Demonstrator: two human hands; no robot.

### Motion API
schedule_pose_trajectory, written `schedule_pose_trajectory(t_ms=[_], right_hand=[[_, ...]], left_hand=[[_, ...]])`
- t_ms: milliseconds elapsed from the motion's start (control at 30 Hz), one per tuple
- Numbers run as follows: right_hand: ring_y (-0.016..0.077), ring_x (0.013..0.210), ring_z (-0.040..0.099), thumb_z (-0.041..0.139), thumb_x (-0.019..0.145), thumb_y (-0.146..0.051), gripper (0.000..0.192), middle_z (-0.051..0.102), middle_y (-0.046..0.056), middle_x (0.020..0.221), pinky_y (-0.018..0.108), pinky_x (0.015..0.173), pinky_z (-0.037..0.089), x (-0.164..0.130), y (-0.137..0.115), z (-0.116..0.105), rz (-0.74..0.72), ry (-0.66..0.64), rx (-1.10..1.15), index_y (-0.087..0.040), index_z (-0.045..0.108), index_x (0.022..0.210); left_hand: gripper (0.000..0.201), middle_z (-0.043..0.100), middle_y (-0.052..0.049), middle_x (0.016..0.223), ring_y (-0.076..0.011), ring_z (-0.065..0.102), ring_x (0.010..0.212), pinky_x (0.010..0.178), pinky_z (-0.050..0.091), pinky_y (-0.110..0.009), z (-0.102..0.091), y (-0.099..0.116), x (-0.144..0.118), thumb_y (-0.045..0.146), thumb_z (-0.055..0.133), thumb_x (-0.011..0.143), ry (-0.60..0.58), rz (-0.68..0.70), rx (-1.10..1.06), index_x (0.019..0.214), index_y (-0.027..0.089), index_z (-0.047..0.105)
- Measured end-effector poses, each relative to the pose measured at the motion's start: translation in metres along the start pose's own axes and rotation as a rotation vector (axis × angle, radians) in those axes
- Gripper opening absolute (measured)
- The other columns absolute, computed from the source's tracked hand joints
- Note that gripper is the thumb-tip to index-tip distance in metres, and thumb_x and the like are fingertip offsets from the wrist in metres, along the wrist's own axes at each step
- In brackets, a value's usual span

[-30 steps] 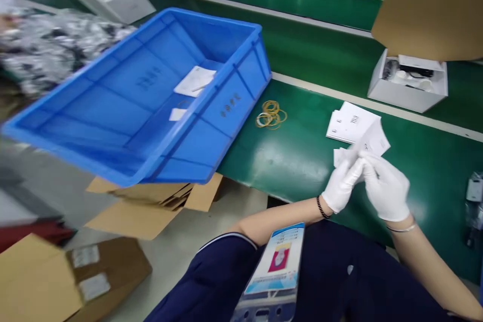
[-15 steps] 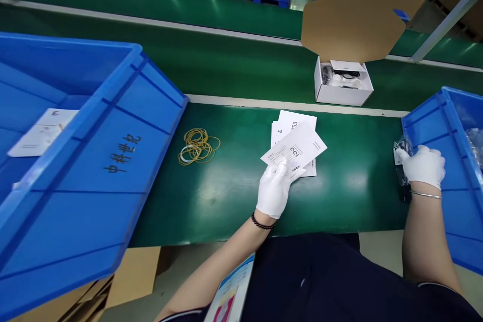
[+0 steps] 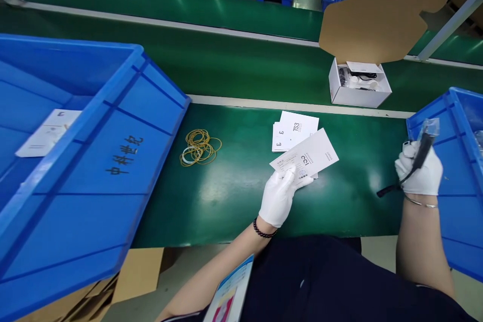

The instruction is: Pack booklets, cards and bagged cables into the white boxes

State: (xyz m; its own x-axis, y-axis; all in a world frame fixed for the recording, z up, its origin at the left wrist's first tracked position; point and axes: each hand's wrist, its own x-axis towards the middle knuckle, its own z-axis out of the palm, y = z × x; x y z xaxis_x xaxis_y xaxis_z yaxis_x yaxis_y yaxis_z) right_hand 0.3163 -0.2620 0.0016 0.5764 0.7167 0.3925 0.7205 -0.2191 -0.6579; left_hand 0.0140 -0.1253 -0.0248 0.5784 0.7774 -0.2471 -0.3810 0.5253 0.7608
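Observation:
My left hand [image 3: 278, 196], in a white glove, pinches a printed white card [image 3: 311, 155] by its lower left end, thumb on top. Behind it, more white booklets [image 3: 300, 126] lie on the green bench, partly covered by the card. At the right, my gloved right hand [image 3: 419, 170] is closed around a black cable [image 3: 424, 148] with a clear plastic wrapping at its upper end. One dark end of it hangs down left over the bench. This hand is close beside the right blue bin.
A large blue bin [image 3: 124, 201] stands at left with papers [image 3: 49, 133] inside. Yellow rubber bands [image 3: 199, 147] lie on the bench [image 3: 211, 211]. An open white box [image 3: 360, 95] with packed parts sits on the green belt at the back. Another blue bin [image 3: 453, 211] borders the right.
My right hand has lifted the black cable off the bench beside the bin. My left hand has drawn the card slightly right, uncovering more of the booklets. The open box has shifted right.

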Motion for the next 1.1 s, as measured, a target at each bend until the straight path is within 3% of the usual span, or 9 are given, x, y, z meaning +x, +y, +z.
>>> schedule_pose_trajectory(t_ms=[67, 200, 333, 500, 633, 800, 933, 1033, 1100], right_hand=[[0.0152, 0.034, 0.01, 0.013, 0.1, -0.036, 0.044, 0.025, -0.01, 0.05, 0.027, 0.029, 0.022, 0.001, -0.012, 0.014, 0.094, -0.039, 0.387, -0.028, 0.05, 0.078], [0.0103, 0.034, -0.014, 0.035, 0.1, -0.043, 0.029, 0.007, -0.013, 0.049, 0.026, 0.028, -0.001, -0.001, -0.024, 0.046, 0.301, 0.035, 1.133, -0.029, 0.045, 0.078], [0.0083, 0.031, -0.015, 0.049, 0.095, -0.055, 0.027, 0.006, -0.017, 0.04, 0.023, 0.028, 0.003, -0.005, -0.022, 0.068, 0.193, -0.058, 1.503, -0.031, 0.051, 0.083], [0.0085, 0.023, -0.003, 0.053, 0.094, -0.05, 0.022, 0.018, -0.017, 0.033, 0.022, 0.026, 0.013, -0.006, -0.02, 0.08, 0.077, -0.17, 1.882, -0.031, 0.055, 0.084], [0.0084, 0.021, -0.002, 0.063, 0.089, -0.046, 0.023, 0.017, -0.018, 0.03, 0.021, 0.025, 0.013, -0.005, -0.02, 0.083, 0.109, -0.185, 1.934, -0.029, 0.053, 0.077], [0.0066, 0.021, 0.0, 0.055, 0.096, -0.043, 0.018, 0.022, -0.019, 0.032, 0.018, 0.027, 0.015, -0.005, -0.014, 0.09, 0.002, -0.298, 2.023, -0.028, 0.051, 0.086], [0.0061, 0.022, -0.005, 0.058, 0.094, -0.046, 0.025, 0.017, -0.02, 0.032, 0.018, 0.026, 0.011, -0.005, -0.014, 0.09, 0.059, -0.221, 1.985, -0.027, 0.047, 0.082], [0.0076, 0.023, -0.003, 0.053, 0.094, -0.055, 0.033, 0.015, -0.018, 0.035, 0.019, 0.027, 0.012, -0.003, -0.026, 0.084, 0.176, -0.321, 1.647, -0.027, 0.042, 0.079], [0.0103, 0.026, 0.013, 0.046, 0.094, -0.059, 0.035, 0.027, -0.014, 0.04, 0.022, 0.03, 0.021, -0.004, -0.04, 0.081, 0.267, -0.405, 1.193, -0.027, 0.043, 0.079]], left_hand=[[0.046, 0.058, -0.012, 0.14, -0.0334, 0.063, 0.119, 0.088, 0.063, -0.043, 0.003, 0.0, -0.002, 0.037, 0.065, 0.091, -0.018, -0.018, 0.015, 0.134, 0.023, 0.058], [0.04, 0.057, -0.01, 0.141, -0.0336, 0.058, 0.124, 0.085, 0.064, -0.041, 0.004, -0.002, -0.007, 0.035, 0.066, 0.091, -0.003, -0.002, 0.04, 0.129, 0.023, 0.063], [0.038, 0.06, -0.009, 0.137, -0.0332, 0.061, 0.121, 0.083, 0.065, -0.042, 0.001, -0.007, -0.01, 0.035, 0.069, 0.088, 0.017, -0.008, 0.035, 0.125, 0.023, 0.066], [0.042, 0.057, -0.009, 0.141, -0.0343, 0.06, 0.122, 0.085, 0.065, -0.045, 0.005, -0.011, -0.014, 0.036, 0.07, 0.088, 0.007, -0.055, 0.079, 0.127, 0.023, 0.065], [0.048, 0.056, -0.01, 0.142, -0.0348, 0.059, 0.123, 0.087, 0.065, -0.046, 0.011, -0.012, -0.017, 0.038, 0.071, 0.086, -0.033, -0.087, 0.107, 0.129, 0.021, 0.063], [0.04, 0.063, -0.008, 0.133, -0.0315, 0.064, 0.116, 0.085, 0.065, -0.043, 0.013, -0.015, -0.019, 0.039, 0.072, 0.085, -0.06, -0.128, 0.12, 0.121, 0.021, 0.068], [0.033, 0.07, -0.007, 0.118, -0.0282, 0.07, 0.102, 0.085, 0.064, -0.041, 0.008, -0.018, -0.02, 0.041, 0.072, 0.084, -0.064, -0.151, 0.144, 0.109, 0.022, 0.073], [0.028, 0.075, -0.009, 0.096, -0.0264, 0.074, 0.084, 0.085, 0.062, -0.042, 0.005, -0.015, -0.022, 0.044, 0.071, 0.085, -0.159, -0.226, 0.196, 0.097, 0.019, 0.076], [0.033, 0.074, -0.013, 0.105, -0.0292, 0.073, 0.089, 0.086, 0.061, -0.044, 0.006, -0.01, -0.024, 0.046, 0.068, 0.086, -0.311, -0.311, 0.211, 0.101, 0.018, 0.077]])
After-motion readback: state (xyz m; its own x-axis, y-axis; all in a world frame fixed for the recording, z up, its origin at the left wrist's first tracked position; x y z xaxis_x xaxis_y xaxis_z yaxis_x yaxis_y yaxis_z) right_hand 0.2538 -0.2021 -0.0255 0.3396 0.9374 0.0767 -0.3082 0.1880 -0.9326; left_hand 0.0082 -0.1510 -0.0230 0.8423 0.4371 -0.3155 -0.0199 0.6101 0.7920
